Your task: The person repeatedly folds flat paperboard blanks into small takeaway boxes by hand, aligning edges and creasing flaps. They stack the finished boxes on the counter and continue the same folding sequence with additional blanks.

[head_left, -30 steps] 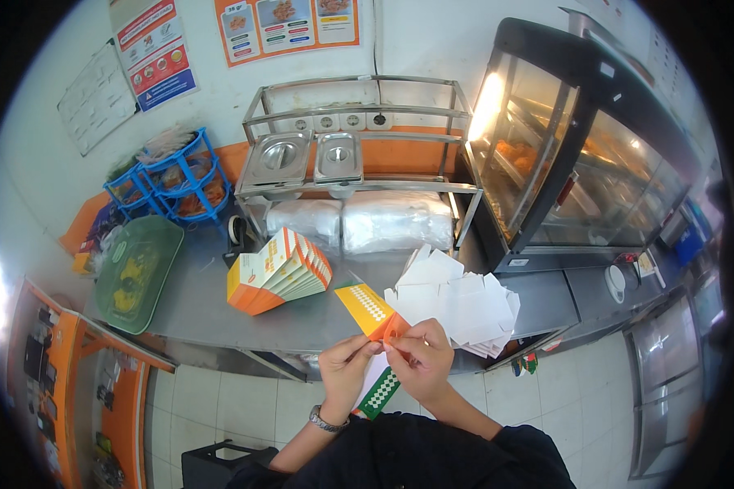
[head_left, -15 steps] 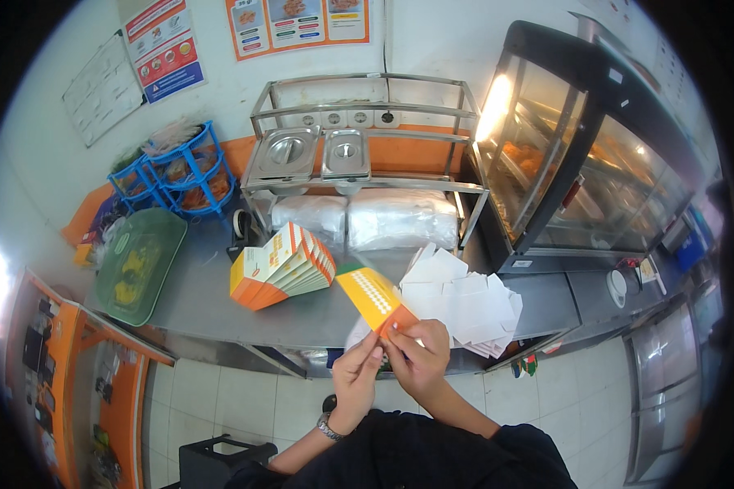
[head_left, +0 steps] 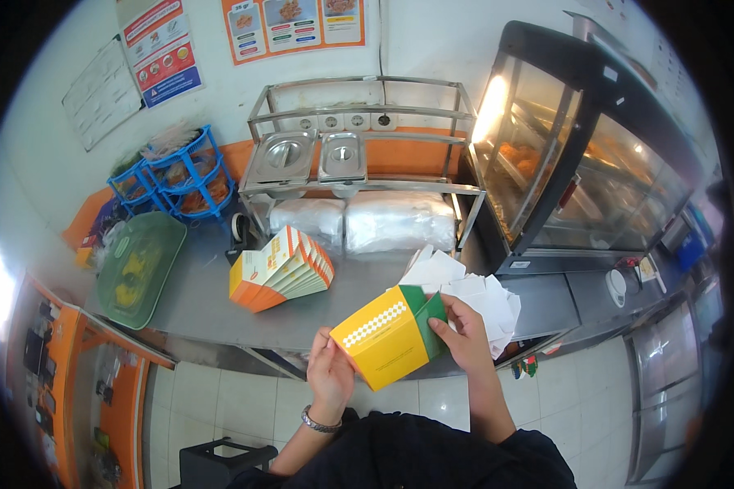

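Between my hands, above the counter's front edge, is a yellow and green cardboard food box, tilted with its green flaps toward the right. My left hand grips its left end, thumb and fingers closed on the edge. With thumb and fingers, my right hand pinches a green flap at the other end. A nested stack of orange, white and green boxes lies on the counter to the left. Flat white cardboard blanks are piled just beyond my right hand.
A glass food warmer stands at the right. Behind the counter is a steel rack with lidded pans above plastic-wrapped packs. A green covered tray, blue baskets and a tape dispenser are leftward.
The box has turned from steeply upright to nearly sideways, its yellow face and green flaps now showing. My hands have moved apart, the right one shifting to the green end.
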{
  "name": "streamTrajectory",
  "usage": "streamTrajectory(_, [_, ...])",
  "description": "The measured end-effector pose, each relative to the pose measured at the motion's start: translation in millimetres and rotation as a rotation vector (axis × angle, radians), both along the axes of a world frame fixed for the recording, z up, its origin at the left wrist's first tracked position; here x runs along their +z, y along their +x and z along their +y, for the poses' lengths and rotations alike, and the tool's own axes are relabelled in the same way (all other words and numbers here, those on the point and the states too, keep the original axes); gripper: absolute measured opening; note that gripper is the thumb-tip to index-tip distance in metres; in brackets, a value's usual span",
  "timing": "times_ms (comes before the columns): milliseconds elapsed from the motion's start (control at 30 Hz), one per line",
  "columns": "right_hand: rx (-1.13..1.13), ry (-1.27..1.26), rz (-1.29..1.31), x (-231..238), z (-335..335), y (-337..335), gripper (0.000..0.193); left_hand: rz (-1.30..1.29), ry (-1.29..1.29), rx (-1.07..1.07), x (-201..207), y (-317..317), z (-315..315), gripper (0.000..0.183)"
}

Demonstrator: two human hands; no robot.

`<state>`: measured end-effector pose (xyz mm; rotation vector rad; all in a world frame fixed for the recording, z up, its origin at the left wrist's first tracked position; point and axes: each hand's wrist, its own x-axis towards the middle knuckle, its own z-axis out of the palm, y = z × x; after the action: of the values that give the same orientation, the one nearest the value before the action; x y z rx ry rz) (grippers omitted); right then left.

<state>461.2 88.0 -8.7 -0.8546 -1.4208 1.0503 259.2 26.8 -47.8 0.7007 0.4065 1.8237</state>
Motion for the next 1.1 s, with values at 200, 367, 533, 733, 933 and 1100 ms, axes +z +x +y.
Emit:
streamTrajectory(200, [0.169, 0.032, -0.152, 6.1, -5.9, 13.9, 0.013, 0.506, -0.153, 0.316, 14.9, -9.2, 18.9, 0.037])
streamTrajectory(367, [0.17, 0.279, -0.489, 17.5, -22.4, 6.9, 0.013, 1.251, -0.154, 0.137, 31.8, -7.7, 14.5, 0.028])
streamTrajectory(533, [0.073, 0.51, -0.588, 14.4, -23.0, -1.0, 0.011, 1.171, -0.391, -0.009, 38.2, 2.9, 16.2, 0.022])
streamTrajectory(733, [-0.026, 0.624, -0.511, 3.7, -24.9, -9.5, 0.015, 1.386, -0.022, 0.048, 54.5, -1.6, 6.2, 0.016])
streamTrajectory(933, [-0.086, 0.763, -0.601, 10.9, -28.2, -7.4, 0.016, 1.314, 0.071, -0.063, 62.7, -6.5, 2.0, 0.022])
streamTrajectory(1100, [0.018, 0.688, -0.638, 15.4, -28.7, -10.1, 0.012, 1.377, 0.255, -0.082, 56.6, -7.9, 6.9, 0.027])
